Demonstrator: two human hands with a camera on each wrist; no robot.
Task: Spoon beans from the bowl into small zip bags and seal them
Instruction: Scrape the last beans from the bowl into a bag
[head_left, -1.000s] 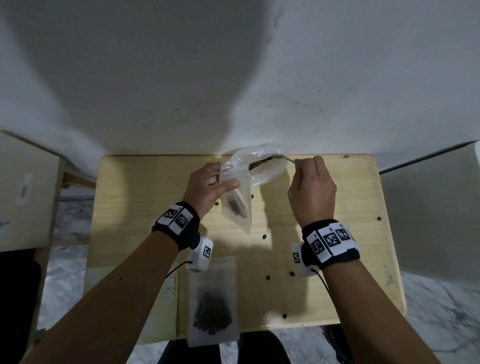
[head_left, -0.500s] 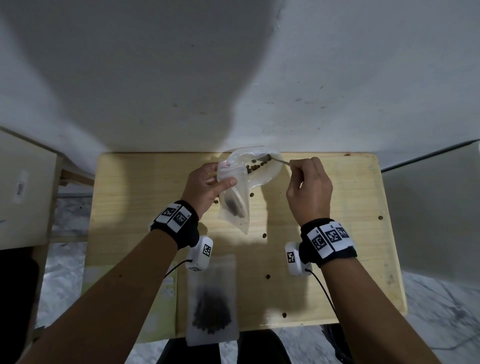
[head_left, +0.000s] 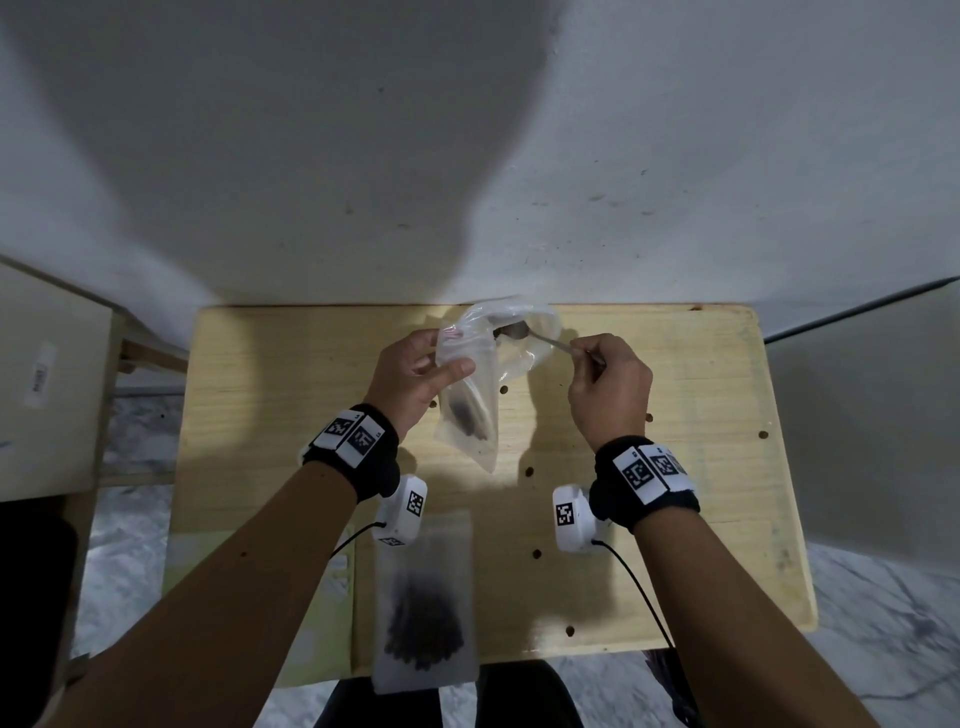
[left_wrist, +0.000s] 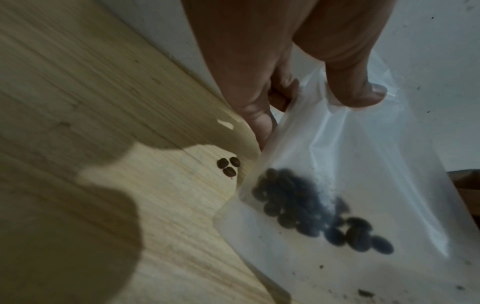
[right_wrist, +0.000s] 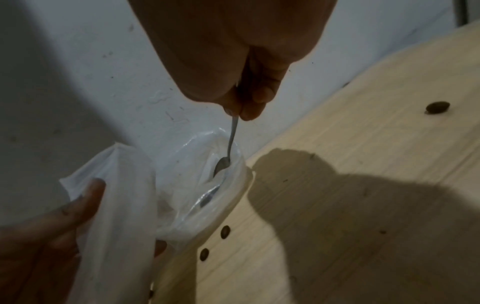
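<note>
Two zip bags are in play: one filled zip bag (head_left: 425, 597) lies flat at the near edge of the tabletop (head_left: 701, 415), dark with coffee beans, and the other, the open zip bag (head_left: 467, 395), hangs from the left hand (head_left: 415, 384), whose thumb and fingers pinch its upper edge. A small cluster of beans (left_wrist: 311, 207) sits low inside its cloudy, soft plastic. The right hand (head_left: 608, 389) pinches the thin metal handle of a teaspoon (right_wrist: 228, 152), its oval bowl dipped into the clear bowl (head_left: 540, 332) at the far edge, close beside the bag mouth. I'd judge this the scooping step, partway through the second bag. Next the loaded spoon has to lift level and tip over the mouth, which the left hand needs to hold wide, since the film is limp and folds on itself. Stray beans (left_wrist: 228, 167) dot the pale, grainy wood, so spills look likely
</note>
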